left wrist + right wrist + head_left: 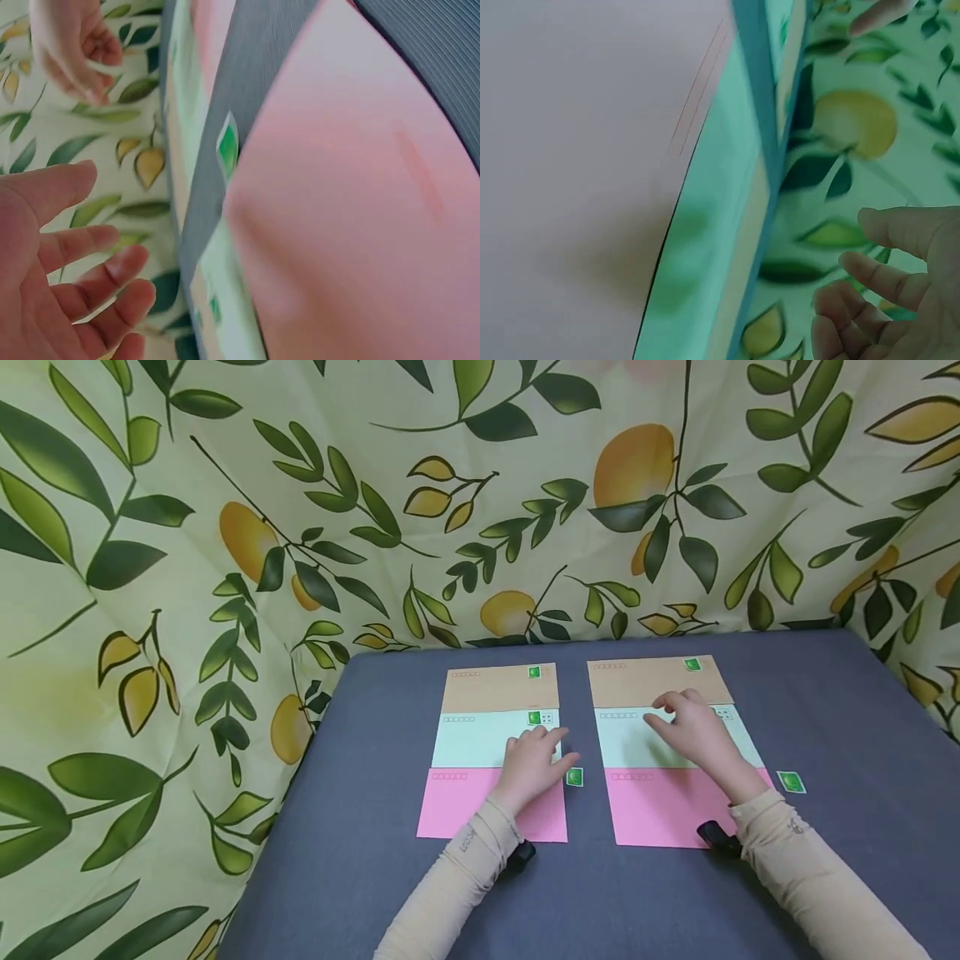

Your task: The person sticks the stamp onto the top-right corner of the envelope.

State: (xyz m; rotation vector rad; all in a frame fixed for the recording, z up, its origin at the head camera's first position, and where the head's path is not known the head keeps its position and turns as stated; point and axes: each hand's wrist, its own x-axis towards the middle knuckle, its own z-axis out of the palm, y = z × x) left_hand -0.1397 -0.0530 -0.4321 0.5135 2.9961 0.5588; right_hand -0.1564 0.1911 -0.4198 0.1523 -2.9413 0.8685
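My left hand (pixel 527 766) hovers over the left column of envelopes, its fingers spread and holding nothing; the left wrist view shows the same hand (pixel 67 262) with loose fingers. Beneath it lie a pink envelope (pixel 457 806) and a mint envelope (pixel 472 743), the mint one with a green stamp (pixel 534 717). A loose green stamp (pixel 574 777) lies just right of the pink envelope, near my left thumb. Above the right column's mint envelope (pixel 622 739) and pink envelope (pixel 660 810) is my right hand (pixel 693 731), loosely bent and holding nothing. It hides part of the mint envelope.
Brown envelopes, left (pixel 495 691) and right (pixel 637 681), top both columns; each bears a green stamp at its upper right. Another loose green stamp (pixel 791 782) lies right of the right column. A dark blue cloth (pixel 322 860) covers the table; a leaf-patterned curtain (pixel 450 485) hangs behind.
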